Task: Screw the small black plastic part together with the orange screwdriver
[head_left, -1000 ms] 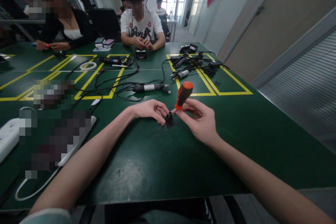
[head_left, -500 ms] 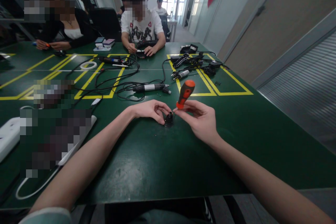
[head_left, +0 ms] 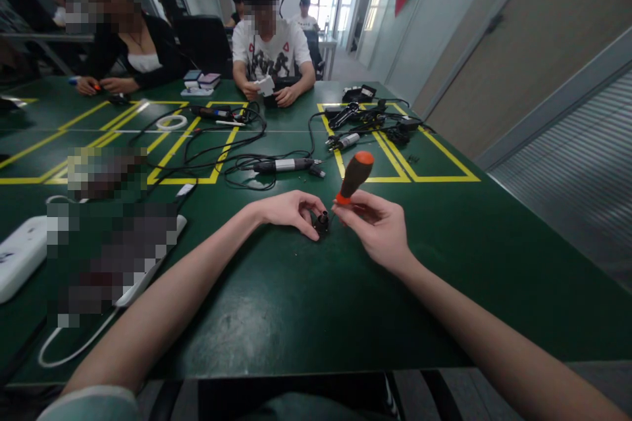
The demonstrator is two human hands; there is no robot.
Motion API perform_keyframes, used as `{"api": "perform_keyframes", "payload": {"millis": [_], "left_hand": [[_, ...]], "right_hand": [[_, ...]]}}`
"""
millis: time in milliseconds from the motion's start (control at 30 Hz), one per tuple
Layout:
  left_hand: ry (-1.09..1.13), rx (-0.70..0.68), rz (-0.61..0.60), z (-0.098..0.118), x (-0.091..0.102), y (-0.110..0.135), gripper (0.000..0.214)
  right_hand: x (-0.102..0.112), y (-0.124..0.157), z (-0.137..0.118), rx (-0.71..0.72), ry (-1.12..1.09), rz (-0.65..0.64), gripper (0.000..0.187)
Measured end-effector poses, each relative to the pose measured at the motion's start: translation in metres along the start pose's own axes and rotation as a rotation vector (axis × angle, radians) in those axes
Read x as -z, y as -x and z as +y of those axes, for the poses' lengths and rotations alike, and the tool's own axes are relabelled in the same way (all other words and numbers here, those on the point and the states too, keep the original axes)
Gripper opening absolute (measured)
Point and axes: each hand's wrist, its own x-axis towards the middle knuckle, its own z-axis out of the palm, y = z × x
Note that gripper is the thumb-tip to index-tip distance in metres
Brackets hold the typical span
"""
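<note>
The left hand [head_left: 289, 209] rests on the green counter [head_left: 306, 322], its fingers and thumb curved around a small black part [head_left: 322, 223] and holding it from the side. That part stands on the counter between the two hands, with a narrow tube-shaped top above a wider base. The right hand [head_left: 382, 227] holds a screwdriver [head_left: 356, 177], fingers pinched together near the lower end of the orange-and-black handle. The handle tilts up and to the right, while the thin shaft points down just beside the black part; whether its tip touches is too small to tell. Beyond the hands lies a black-and-silver pen-shaped tool [head_left: 286, 165] among loops of black cord, near strips of yellow tape [head_left: 190, 180]. More black cables [head_left: 395, 133] are heaped farther off to the right. A white power strip [head_left: 22, 253] lies at the far left. Across the counter, a person in a white shirt [head_left: 271, 46] holds a white piece [head_left: 266, 85].
</note>
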Motion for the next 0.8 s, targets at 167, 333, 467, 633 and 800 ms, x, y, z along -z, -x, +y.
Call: {"api": "perform_keyframes", "payload": {"millis": [167, 333, 467, 633, 800], "left_hand": [[-0.013, 0.016, -0.003, -0.0011, 0.0005, -0.0001, 0.053], [-0.003, 0.012, -0.014, -0.0003, 0.0001, 0.0007, 0.05], [-0.021, 0.02, -0.002, 0.0, -0.0012, 0.0007, 0.05], [-0.045, 0.035, -0.01, 0.0026, -0.0038, 0.0009, 0.054], [-0.062, 0.057, -0.011, 0.0069, -0.0054, 0.0022, 0.055]], "right_hand": [[-0.0004, 0.0024, -0.004, 0.008, -0.02, -0.062, 0.01], [-0.0015, 0.0018, -0.0048, 0.056, -0.02, -0.006, 0.006], [-0.0004, 0.0012, -0.0008, -0.021, -0.028, 0.033, 0.01], [0.0009, 0.0042, -0.0006, -0.052, -0.088, 0.003, 0.014], [0.0014, 0.0048, -0.0022, -0.032, -0.064, -0.005, 0.013]]}}
